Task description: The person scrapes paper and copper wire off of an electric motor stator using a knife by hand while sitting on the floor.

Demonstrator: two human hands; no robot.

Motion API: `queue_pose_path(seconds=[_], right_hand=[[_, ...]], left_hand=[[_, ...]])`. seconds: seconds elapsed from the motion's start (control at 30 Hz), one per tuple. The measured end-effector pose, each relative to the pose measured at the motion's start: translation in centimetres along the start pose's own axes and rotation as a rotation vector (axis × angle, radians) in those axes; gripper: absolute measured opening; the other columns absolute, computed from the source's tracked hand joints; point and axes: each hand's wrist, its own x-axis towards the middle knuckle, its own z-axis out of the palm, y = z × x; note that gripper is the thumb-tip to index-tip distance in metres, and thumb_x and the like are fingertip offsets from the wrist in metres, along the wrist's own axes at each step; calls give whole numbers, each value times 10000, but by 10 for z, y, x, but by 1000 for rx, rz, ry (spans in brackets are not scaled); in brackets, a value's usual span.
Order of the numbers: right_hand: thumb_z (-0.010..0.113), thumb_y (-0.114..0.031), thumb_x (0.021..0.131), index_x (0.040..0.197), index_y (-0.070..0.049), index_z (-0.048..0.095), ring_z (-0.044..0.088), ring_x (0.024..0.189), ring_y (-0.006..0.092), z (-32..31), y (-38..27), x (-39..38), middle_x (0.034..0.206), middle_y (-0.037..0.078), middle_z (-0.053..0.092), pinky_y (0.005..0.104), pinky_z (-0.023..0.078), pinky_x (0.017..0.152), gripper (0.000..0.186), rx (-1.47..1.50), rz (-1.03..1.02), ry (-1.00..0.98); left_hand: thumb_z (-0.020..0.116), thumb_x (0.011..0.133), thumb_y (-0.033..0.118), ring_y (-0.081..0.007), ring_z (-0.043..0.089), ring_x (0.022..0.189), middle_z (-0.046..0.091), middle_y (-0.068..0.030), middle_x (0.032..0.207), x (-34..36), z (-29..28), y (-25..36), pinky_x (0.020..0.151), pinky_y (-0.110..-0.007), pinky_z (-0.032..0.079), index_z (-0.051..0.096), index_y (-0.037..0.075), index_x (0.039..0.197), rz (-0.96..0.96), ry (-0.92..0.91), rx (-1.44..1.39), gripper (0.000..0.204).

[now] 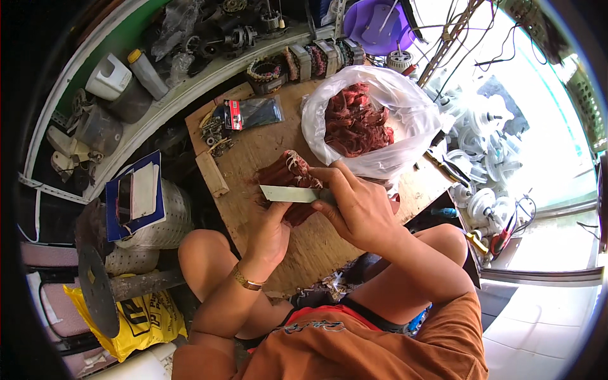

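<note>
My right hand [358, 202] is closed round the dark handle of a knife [286, 194], whose wide grey blade points left. Under the blade lies a reddish-brown bundle [278, 172] of what looks like wire, with pale strands at its far end. My left hand [269, 235] grips the bundle's near left side, its thumb close to the blade; its other fingers are mostly hidden. Just beyond my right hand, an open clear plastic bag [408, 136] holds a heap of similar reddish-brown tangled pieces [356, 120].
The wooden board [244, 183] carries a packaged item [253, 113], small metal parts [215, 132] and a loose wood strip [211, 174]. Wound motor cores [266, 71] line its far edge. White plastic parts [484, 145] pile up at right; a perforated drum [166, 212] stands left.
</note>
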Motion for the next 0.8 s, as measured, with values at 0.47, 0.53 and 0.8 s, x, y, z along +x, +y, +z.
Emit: queue_pose_path(seconds=[0.47,0.53,0.8], right_hand=[[612,-258,929,1089,-82,507,633,795,349,5,-14,2,978,127,527,474,486,592,260,-5,75,5],[606,-253,934,1082,-84,508,631,800,358,7,-16,2,980,133,523,471,490,598,246,-7,87,54],[578,-273,982,1102,-65,511,610,798,323,9,13,6,985,153,573,423,497,704,250,441,157,-57]], left_hand=[[627,961,101,-156,617,1085,619,-65,1247,-4,10,-12,927,-324,516,506,48,1351,188,-8,67,412],[623,959,106,-156,607,1101,607,-57,1265,-6,11,-13,925,-322,510,497,62,1368,197,19,56,430],[614,975,180,-185,610,1142,597,-55,1291,1,-1,4,1008,-367,495,488,71,1380,-319,-43,-257,438]])
